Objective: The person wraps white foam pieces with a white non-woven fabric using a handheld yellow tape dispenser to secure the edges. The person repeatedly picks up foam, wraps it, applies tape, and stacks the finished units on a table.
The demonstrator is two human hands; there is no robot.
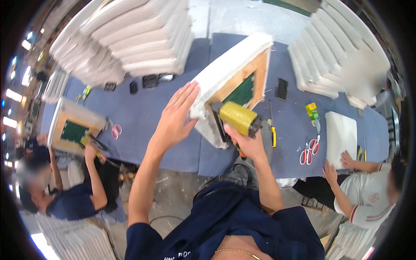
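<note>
In front of me a white padded seat cushion (232,58) stands tilted on the table, its wooden frame and green webbing turned toward my right. My left hand (175,115) lies flat against the white cover at the near left side, fingers stretched out. A yellow and black staple gun (238,117) is in my right hand (247,141), fingers wrapped round its handle. Its nose meets the wooden frame near the cushion's lower left corner. The fingertips of my right hand are partly hidden by the tool.
Stacks of white cushions (143,34) rise at the far left and far right (320,52). A phone (282,89), a yellow-handled screwdriver (273,134) and red-handled scissors (308,151) lie right on the blue table (182,149). Co-workers sit left (73,195) and right (364,195), each with a cushion.
</note>
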